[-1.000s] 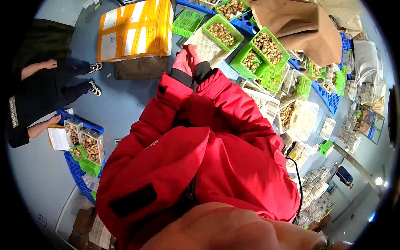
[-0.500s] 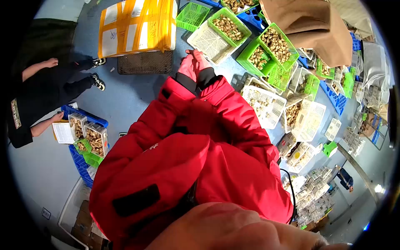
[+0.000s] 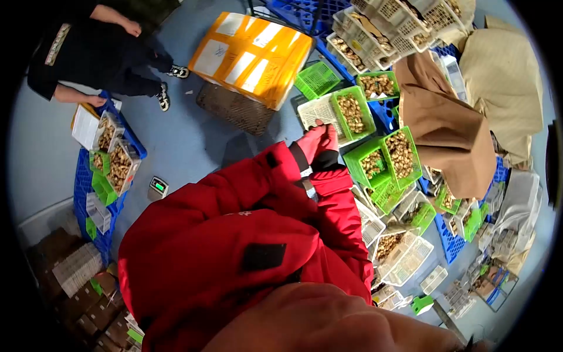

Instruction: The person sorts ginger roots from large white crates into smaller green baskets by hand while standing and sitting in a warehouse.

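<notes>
My left hand (image 3: 310, 143) and my right hand (image 3: 329, 138) are pressed together at the near edge of a white crate (image 3: 316, 112). Their fingers look closed, and whatever may be between them is hidden. On that crate's right part sits a green basket (image 3: 369, 121) of brown knobbly pieces (image 3: 351, 113). Right of my hands, two green baskets, a lower one (image 3: 356, 154) and a higher one (image 3: 414, 154), hold more of these pieces. An empty green basket (image 3: 317, 80) lies beyond the white crate.
A box wrapped in yellow tape (image 3: 252, 56) rests by a dark mat (image 3: 234, 108). At the left another person (image 3: 99, 50) stands beside a blue pallet (image 3: 82, 182) with crates. A small scale (image 3: 158, 186) lies on the floor. Brown cloth (image 3: 446, 129) covers a stack at the right.
The view has turned, so the surroundings appear rotated, and more crates show at the top right. My hands stay together, now nearer the green baskets. The scale's lit display has come into view.
</notes>
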Demonstrator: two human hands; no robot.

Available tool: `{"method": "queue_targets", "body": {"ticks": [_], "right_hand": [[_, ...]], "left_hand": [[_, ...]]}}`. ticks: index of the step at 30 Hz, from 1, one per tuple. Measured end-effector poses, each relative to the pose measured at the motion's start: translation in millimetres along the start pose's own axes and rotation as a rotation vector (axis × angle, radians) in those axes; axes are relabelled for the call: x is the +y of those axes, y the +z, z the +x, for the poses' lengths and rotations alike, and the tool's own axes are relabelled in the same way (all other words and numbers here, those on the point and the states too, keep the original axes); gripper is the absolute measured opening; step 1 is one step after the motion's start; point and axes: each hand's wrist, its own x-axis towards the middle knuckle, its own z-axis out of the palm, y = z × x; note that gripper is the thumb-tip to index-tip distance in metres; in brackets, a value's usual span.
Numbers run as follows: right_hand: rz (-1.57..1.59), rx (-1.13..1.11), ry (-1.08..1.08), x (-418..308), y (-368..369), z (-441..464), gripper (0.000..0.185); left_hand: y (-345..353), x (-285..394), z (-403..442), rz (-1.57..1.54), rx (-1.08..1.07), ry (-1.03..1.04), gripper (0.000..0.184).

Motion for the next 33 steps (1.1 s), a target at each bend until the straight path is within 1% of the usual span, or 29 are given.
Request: {"method": "queue_targets", "body": {"ticks": [2,3,4,6,7,8,10,11,14,15,16,18,19,20,21,22,23,24,25,27,28,29,32,33], "right_hand": [[-0.168,0.056,-0.013,-9,27,-11,0.043],[-0.039,-0.043,0.012,-5,26,-8,0.043],[-0.109,-0.050,-0.041,-3,25,-9,0.043],[-0.237,0.046,-0.110,-1,35,-10,0.042],[-0.333,0.085,-0.245,5,42,-8,0.043],[-0.475,0.121,-0.129,-4,50,-13,0.046],[-0.241,-0.091,-0.108,7,6,14,0.049],[-0.279,-0.135,-0.107,4,14,6,0.054],[-0.383,-0.099,-0.144,3,51,-11,0.060],[-0.448,-0.186,-0.123,1,44,-5,0.063],[-0.487,-0.183,-0.093,0,57,-13,0.061],[-0.452,-0.218,0.011,0,43,4,0.059],[-0.472,-0.222,0.083,2,51,7,0.056],[-0.474,-0.317,0.200,0,37,29,0.053],[-0.775,-0.305,0.141,-11,20,65,0.050],[-0.789,-0.276,0.124,-22,56,80,0.049],[-0.804,-0.247,0.107,-34,94,94,0.049],[-0.818,-0.218,0.091,-46,133,107,0.050],[-0.963,-0.278,-0.107,-80,144,159,0.054],[-1.058,-0.185,-0.446,-98,223,164,0.058],[-1.230,-0.125,-0.497,-128,237,198,0.061],[-1.218,-0.117,-0.547,-147,246,221,0.066],[-1.138,-0.135,-0.723,-191,248,298,0.077],[-1.271,-0.111,-0.742,-198,253,306,0.080]], "left_hand": [[13,9,-15,-0.071,-0.101,0.052,0.019],[10,7,-17,-0.102,-0.075,0.095,0.020],[8,7,-16,-0.093,-0.206,0.182,0.020],[6,13,-18,-0.176,-0.192,0.045,0.019],[-17,-3,4,-0.197,-0.062,0.052,0.021],[-69,-19,46,-0.304,-0.488,-0.068,0.024],[-28,-2,5,0.051,-0.079,0.192,0.027],[-18,9,-3,-0.118,-0.152,0.080,0.026],[-14,9,-8,-0.167,-0.078,0.149,0.025],[-27,5,4,-0.203,-0.060,0.091,0.024],[-4,18,-12,-0.138,0.016,0.098,0.026],[-11,24,-11,-0.204,0.012,0.041,0.028],[-6,33,-20,-0.188,0.079,0.096,0.031],[-4,45,-28,-0.275,0.114,0.094,0.036],[-6,61,-37,-0.278,0.004,0.109,0.038],[-15,75,-47,-0.279,-0.108,0.125,0.041],[-25,86,-56,-0.210,-0.165,0.126,0.047],[-34,95,-61,-0.332,-0.053,0.102,0.046],[-71,92,-45,-0.226,-0.090,0.233,0.047],[-103,96,-53,-0.304,-0.120,0.324,0.047],[-94,113,-77,-0.484,-0.121,0.295,0.047],[-100,119,-86,-0.504,-0.150,0.338,0.045],[-115,133,-99,-0.615,-0.103,0.379,0.039],[-121,135,-101,-0.630,-0.143,0.422,0.038]]}}
